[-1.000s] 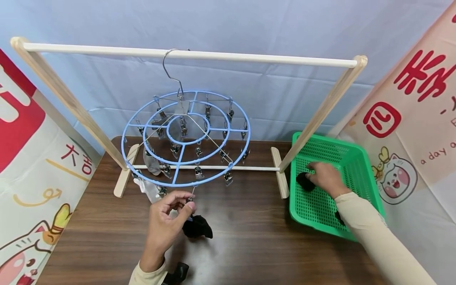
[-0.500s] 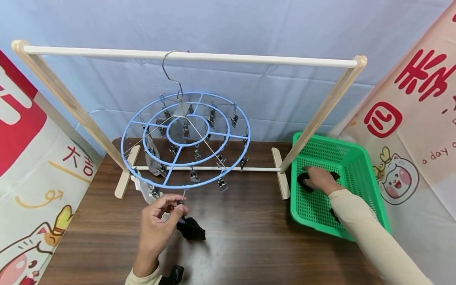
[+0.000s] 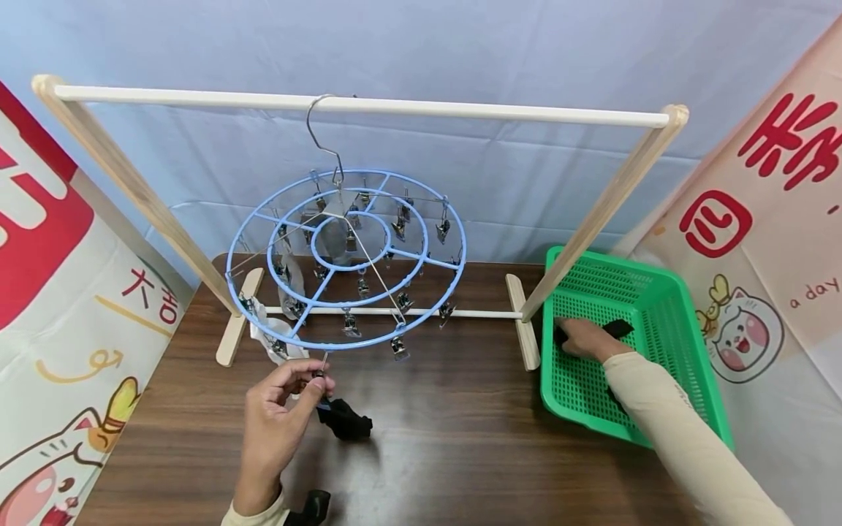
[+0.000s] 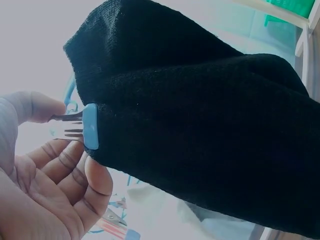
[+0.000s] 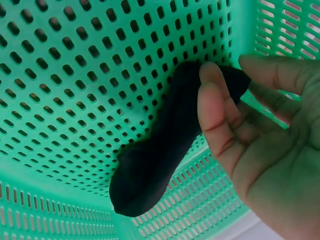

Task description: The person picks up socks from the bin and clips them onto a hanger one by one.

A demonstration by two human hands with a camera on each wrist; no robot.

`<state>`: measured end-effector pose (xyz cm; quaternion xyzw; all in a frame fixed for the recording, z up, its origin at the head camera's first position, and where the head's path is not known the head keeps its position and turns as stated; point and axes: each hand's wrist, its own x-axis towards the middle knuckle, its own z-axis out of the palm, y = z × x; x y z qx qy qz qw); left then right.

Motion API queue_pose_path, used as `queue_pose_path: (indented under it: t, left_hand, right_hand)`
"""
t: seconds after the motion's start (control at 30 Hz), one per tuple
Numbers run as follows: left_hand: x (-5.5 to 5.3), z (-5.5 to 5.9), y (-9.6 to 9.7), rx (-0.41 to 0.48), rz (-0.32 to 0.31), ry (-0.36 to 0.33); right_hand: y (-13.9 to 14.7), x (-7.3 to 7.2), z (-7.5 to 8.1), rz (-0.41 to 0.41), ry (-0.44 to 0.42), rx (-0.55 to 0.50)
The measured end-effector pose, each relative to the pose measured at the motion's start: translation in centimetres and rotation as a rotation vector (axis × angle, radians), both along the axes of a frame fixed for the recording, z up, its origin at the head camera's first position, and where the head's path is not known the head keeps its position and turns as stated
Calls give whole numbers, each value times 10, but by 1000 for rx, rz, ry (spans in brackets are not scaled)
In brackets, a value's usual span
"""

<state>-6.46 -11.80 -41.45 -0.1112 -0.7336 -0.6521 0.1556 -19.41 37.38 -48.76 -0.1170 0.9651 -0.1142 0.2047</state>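
Note:
In the left wrist view my left hand pinches a metal clip with a blue tip, which bites the edge of a black sock. The head view has this left hand just below the front of a round blue clip hanger, the sock hanging beside the fingertips. My right hand is down in the green basket, over another black sock. Up close, the right fingers touch that sock near one end, the thumb standing apart from them.
The hanger hooks on the white bar of a wooden stand. A white cloth item and a grey one hang at its left, among several bare clips. The stand's right foot is beside the basket.
The hanger has turned a little, and my left hand has shifted left with the clip and sock. The sock in the basket, bunched before, now shows stretched out under my right hand.

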Motion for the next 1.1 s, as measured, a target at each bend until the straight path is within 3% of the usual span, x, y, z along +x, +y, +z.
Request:
queue_pose_path:
  t: [0.4, 0.67, 0.93, 1.1]
  left_hand:
    - [-1, -1, -9, 31, 22, 7]
    - [-2, 0, -14, 149, 3, -12]
    - [-3, 1, -18, 105, 6, -36]
    - [-4, 3, -18, 46, 22, -2]
  right_hand:
    - [5, 1, -1, -106, 122, 59]
    - [8, 7, 6, -153, 115, 51]
    - [9, 17, 18, -121, 192, 87]
    - [9, 23, 33, -99, 228, 71]
